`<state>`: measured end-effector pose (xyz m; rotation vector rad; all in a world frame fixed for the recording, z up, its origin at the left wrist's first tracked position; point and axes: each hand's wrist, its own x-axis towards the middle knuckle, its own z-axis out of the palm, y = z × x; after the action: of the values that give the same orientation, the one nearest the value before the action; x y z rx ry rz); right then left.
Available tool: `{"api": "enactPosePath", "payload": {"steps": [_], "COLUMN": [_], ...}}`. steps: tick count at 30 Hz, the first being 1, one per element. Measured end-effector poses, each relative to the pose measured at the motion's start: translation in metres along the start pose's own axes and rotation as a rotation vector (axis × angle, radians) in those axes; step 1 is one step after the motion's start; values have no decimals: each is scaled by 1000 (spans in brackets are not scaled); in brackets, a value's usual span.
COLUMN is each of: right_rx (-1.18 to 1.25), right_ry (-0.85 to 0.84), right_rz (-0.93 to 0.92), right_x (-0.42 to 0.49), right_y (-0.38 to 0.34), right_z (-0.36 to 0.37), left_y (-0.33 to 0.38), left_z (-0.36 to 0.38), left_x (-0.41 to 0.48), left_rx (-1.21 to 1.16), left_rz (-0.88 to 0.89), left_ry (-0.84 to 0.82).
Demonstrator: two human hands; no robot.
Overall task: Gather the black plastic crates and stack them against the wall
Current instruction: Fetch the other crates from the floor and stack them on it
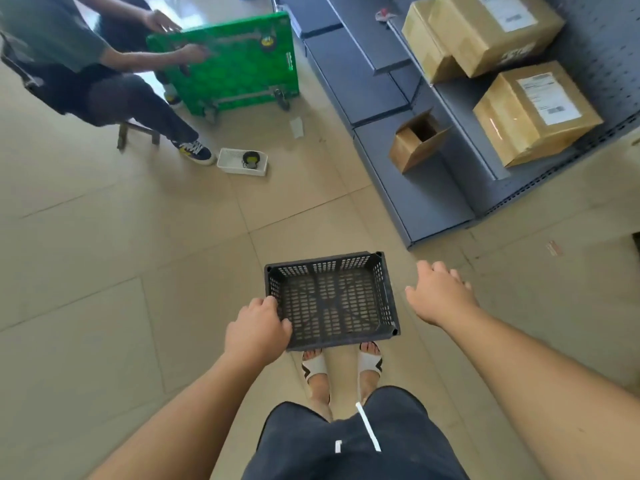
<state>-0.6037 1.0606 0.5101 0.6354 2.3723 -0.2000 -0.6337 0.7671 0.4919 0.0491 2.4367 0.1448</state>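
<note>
**Item 1: black plastic crate (332, 301).** One, slatted, empty, open side up. It lies straight ahead of us and low, covering the toes of our sandals (313, 365). We judge it lifted off the tiled floor (138, 237) rather than standing on it. Its long axis runs left to right across our body, skewed a little so that the far right corner swings away from us. We see no other black crate, and we cannot pick out the wall meant for the stack.

**Item 2: left hand (258, 329).** It is on the crate. The fingers are curled over the left short rim, close to the near left corner, and it alone grips the crate.

**Item 3: right hand (440, 292).** It holds nothing. The palm is down and the fingers are loosely spread. It hangs just beside the crate's right short end, apart from it and level with the rim. We judge that the next move depends on this gap: the free end faces the free hand.

**Item 4: surroundings.**
- Grey shelving (433, 202) stands along the right, carrying sealed cardboard boxes (533, 112) and one small open carton (415, 140).
- At far left, a seated person (69, 46) works on a green trolley (235, 64) tipped on its edge.
- A white basket (242, 161) sits on the floor near that person's shoe.
</note>
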Motion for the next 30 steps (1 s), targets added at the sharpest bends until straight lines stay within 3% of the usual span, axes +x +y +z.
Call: {"api": "enactPosePath", "payload": {"steps": [12, 21, 30], "right_rx": [-47, 79, 209], "right_ry": [-96, -160, -142], "right_rz": [-36, 79, 210], "right_x": [138, 227, 306], "right_y": [-11, -18, 3], "right_z": [88, 202, 304], "left_y": [-20, -35, -74], "left_z": [94, 204, 292], "left_x": [101, 202, 296], "left_rx": [-124, -204, -205], "left_rz": [-201, -234, -341], "left_ry": [-100, -174, -128]}}
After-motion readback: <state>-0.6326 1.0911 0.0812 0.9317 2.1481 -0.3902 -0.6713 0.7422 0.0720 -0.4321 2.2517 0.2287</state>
